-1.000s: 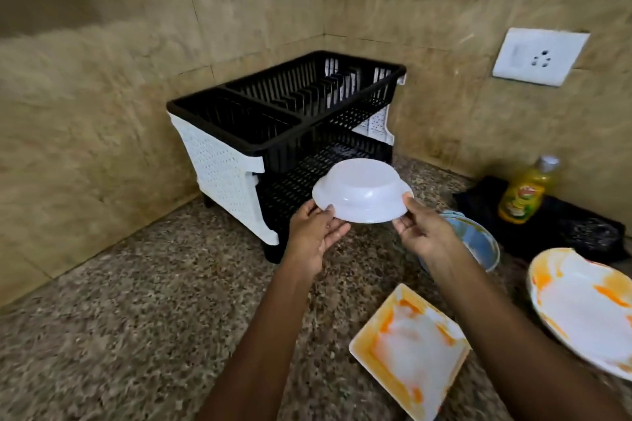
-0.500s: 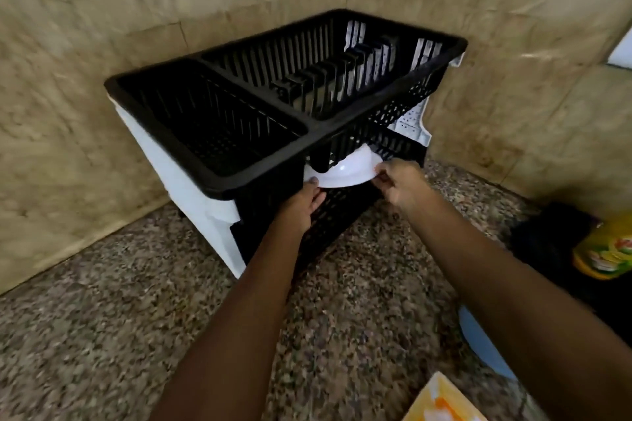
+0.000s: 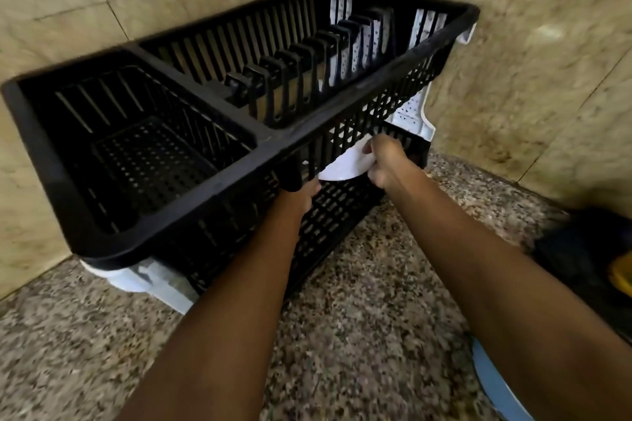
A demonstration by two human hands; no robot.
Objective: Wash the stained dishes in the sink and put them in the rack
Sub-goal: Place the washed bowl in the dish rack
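A black two-tier dish rack [image 3: 178,191] with white side panels stands in the wall corner on the speckled counter. A white bowl [image 3: 345,166] sits upside down, partly inside the rack's lower tier, mostly hidden by the upper basket. My right hand [image 3: 384,161] grips the bowl's right rim with curled fingers. My left hand [image 3: 301,193] reaches under the upper basket at the bowl's left edge; its fingers are hidden behind the rack's front wall.
The upper basket has an empty left compartment [image 3: 147,154] and a row of plate slots [image 3: 307,68]. A blue plate [image 3: 496,390] peeks out under my right forearm. A black mat [image 3: 581,249] and a yellow bottle [image 3: 622,277] lie at the right edge.
Both hands carried the white bowl from above the counter into the rack's lower tier. The view has closed in on the rack; the stained plates have left the frame.
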